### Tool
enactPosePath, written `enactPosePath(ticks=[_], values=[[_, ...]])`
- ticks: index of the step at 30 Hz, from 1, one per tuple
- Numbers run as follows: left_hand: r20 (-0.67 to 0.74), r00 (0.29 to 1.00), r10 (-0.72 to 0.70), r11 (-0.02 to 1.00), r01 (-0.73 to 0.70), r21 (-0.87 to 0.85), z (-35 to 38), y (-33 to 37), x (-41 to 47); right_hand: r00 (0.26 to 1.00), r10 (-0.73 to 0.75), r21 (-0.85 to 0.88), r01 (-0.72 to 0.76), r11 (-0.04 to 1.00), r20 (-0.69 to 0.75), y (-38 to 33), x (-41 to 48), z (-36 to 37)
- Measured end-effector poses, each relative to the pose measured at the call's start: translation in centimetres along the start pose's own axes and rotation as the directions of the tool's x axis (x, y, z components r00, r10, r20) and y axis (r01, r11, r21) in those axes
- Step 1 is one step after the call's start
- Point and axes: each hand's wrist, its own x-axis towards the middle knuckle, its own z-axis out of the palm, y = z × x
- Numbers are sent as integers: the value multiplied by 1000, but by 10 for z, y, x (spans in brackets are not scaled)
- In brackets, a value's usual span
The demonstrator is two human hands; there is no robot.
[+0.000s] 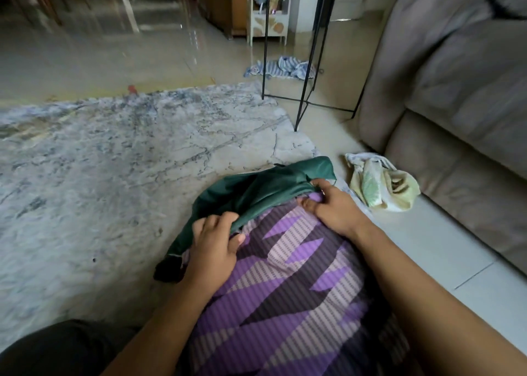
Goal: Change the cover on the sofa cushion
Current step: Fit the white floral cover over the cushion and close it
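Purple patterned cushion lies in the person's lap, far end over the rug. Left hand and right hand each have fingers curled, gripping the green cover's edge at the cushion's far end

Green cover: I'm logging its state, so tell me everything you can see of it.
The green cover is dark green, smooth, slightly shiny cloth, bunched over the far end of the purple patterned cushion, most of which lies bare. The left hand grips its left edge, the right hand pinches its right edge. Its far side rests on the rug.
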Motion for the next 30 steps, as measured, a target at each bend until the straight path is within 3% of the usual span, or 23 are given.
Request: enactPosePath(ticks=[2, 5, 9, 13, 17, 19, 23, 27, 30], values=[[-76, 993, 90, 995, -93, -37, -3, 6, -6, 999, -4, -122, -2, 993, -44, -21, -13, -17], [-132, 988, 79, 990, -94, -106, -8, 15, -7, 998, -23, -271, 6, 963, -62, -58, -37, -48], [-139, 984, 113, 986, -129, -107, -18, 36, -12, 997, -71, -560, 55, 827, -7, -109, -75, -83], [-179, 963, 201, 959, -230, -163, -37, 66, -16, 999, -27, -647, 4, 763, -26, -140, -114, -120], [-148, 962, 228, 896, -267, -355, -41, 101, -13, 993, 23, -607, -91, 789, -119, -116, -155, -141], [-104, 942, 321, 869, -336, -364, -28, 115, -17, 983, 101, -590, -175, 788, -156, -75, -176, -144], [69, 864, 500, 821, -446, -357, 15, 124, -49, 972, 228, -198, -236, 951, -63, 7, -214, -141], [141, 817, 559, 772, -451, -447, 38, 128, -72, 956, 79, -52, -98, 994, -283, 55, -222, -129], [68, 843, 534, 729, -417, -543, 33, 128, -75, 995, 60, -135, -70, 988, -80, 65, -215, -122]])
